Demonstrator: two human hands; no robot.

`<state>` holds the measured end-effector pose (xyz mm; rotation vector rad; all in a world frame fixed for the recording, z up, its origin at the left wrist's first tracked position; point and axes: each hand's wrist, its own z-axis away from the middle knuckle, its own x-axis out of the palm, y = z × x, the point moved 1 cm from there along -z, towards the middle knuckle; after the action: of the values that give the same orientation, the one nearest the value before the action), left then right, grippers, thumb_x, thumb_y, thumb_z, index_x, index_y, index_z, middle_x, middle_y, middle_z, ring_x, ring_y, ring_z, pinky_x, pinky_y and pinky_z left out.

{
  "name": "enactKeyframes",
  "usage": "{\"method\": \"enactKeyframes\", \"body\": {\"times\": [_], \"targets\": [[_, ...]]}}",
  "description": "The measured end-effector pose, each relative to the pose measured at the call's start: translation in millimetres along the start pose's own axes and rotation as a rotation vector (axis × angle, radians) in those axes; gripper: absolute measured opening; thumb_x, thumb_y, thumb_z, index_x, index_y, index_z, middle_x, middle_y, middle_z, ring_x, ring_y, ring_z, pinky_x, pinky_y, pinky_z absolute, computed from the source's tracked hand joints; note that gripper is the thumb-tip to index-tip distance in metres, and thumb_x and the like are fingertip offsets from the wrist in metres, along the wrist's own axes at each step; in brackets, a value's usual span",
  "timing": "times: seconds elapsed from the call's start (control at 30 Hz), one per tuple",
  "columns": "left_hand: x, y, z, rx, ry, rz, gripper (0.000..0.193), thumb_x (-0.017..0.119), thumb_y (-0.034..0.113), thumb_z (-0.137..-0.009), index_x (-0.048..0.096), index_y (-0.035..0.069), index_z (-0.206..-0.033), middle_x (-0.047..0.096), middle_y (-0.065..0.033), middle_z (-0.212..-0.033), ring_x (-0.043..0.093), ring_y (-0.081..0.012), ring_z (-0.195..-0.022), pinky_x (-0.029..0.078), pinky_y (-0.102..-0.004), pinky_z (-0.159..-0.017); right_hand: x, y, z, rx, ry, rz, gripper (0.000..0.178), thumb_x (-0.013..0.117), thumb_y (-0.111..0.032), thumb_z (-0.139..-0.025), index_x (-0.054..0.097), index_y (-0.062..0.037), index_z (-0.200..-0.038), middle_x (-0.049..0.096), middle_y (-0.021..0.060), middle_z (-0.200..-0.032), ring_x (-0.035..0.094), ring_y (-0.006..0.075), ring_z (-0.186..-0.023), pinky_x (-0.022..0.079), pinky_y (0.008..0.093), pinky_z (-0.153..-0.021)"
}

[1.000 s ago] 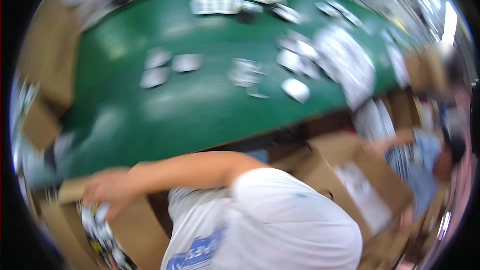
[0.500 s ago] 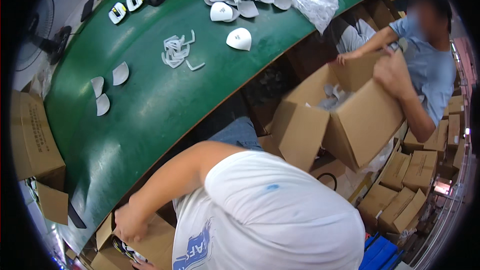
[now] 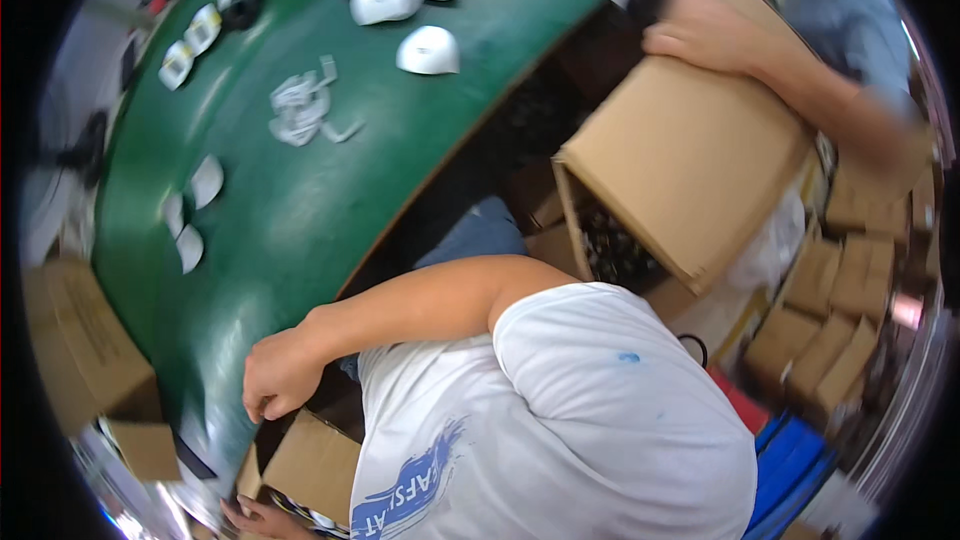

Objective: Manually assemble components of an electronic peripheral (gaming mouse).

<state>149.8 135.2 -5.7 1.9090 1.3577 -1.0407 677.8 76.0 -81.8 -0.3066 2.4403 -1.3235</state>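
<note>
My right hand [image 3: 285, 375] is over the table's near left edge, just above an open cardboard box [image 3: 315, 460]. Its fingers curl down and press together; whatever they may hold is hidden. Low in the view, my left hand [image 3: 262, 518] lies at the box's edge, fingers stretched out and apart. Beside it, partly covered by a flap and my shirt, black-and-white pieces [image 3: 322, 520] show inside the box. On the green table [image 3: 300, 210] lie a pile of translucent bent strips [image 3: 300, 108], a few curved grey-white shells [image 3: 207, 182] and a white domed shell [image 3: 428, 50].
At the right, a co-worker's hand [image 3: 700, 30] grips a large tilted carton [image 3: 690, 160] with dark pieces at its opening. More shells [image 3: 385, 2] and black, white and yellow parts [image 3: 203, 30] are at the back. Another carton [image 3: 85, 340] stands left; stacked boxes [image 3: 815, 340] and blue crates [image 3: 790, 470] stand right.
My right hand has lifted off the small box. My left hand has shifted left to its edge. The co-worker has tipped the large carton over. The whole view has swung.
</note>
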Motion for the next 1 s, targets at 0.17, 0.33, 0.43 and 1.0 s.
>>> {"method": "enactKeyframes", "body": {"times": [0.17, 0.33, 0.43, 1.0], "targets": [[95, 208, -136, 0.512, -0.091, 0.307, 0.047, 0.069, 0.008, -0.116, 0.062, -0.003, -0.161, 0.063, -0.0230, -0.163, 0.060, -0.0402, -0.151, 0.047, -0.0511, -0.127, -73, -34, 76, -0.023, 0.432, 0.216, 0.029, 0.075, -0.024, -0.105, 0.085, -0.0114, -0.130, 0.085, 0.0107, -0.122, 0.080, 0.0310, -0.114, 0.062, 0.0465, -0.098], [152, 334, -200, 0.729, -0.128, 0.520, 0.050, 0.070, 0.008, -0.115, 0.060, -0.001, -0.164, 0.063, -0.0225, -0.163, 0.060, -0.0403, -0.151, 0.045, -0.0519, -0.128, -69, -100, 219, 0.320, 0.952, 0.360, 0.023, 0.082, -0.019, -0.107, 0.084, -0.0063, -0.126, 0.084, 0.0112, -0.113, 0.081, 0.0269, -0.097, 0.062, 0.0393, -0.083], [177, 398, -205, 0.902, -0.154, 0.792, 0.051, 0.070, 0.004, -0.112, 0.059, -0.002, -0.162, 0.063, -0.0230, -0.162, 0.060, -0.0421, -0.150, 0.045, -0.0533, -0.128, 28, -89, 362, 0.846, 1.123, 0.406, 0.028, 0.077, -0.025, -0.112, 0.083, -0.0074, -0.133, 0.084, 0.0164, -0.122, 0.081, 0.0271, -0.114, 0.063, 0.0395, -0.101], [183, 416, -172, 0.855, -0.202, 0.886, 0.058, 0.078, -0.002, -0.096, 0.067, 0.003, -0.153, 0.066, -0.0212, -0.157, 0.062, -0.0450, -0.144, 0.047, -0.0572, -0.124, 126, -70, 678, 2.254, 1.627, -0.535, 0.032, 0.075, -0.033, -0.109, 0.077, -0.0116, -0.133, 0.079, 0.0137, -0.114, 0.076, 0.0254, -0.091, 0.065, 0.0419, -0.080]]}}
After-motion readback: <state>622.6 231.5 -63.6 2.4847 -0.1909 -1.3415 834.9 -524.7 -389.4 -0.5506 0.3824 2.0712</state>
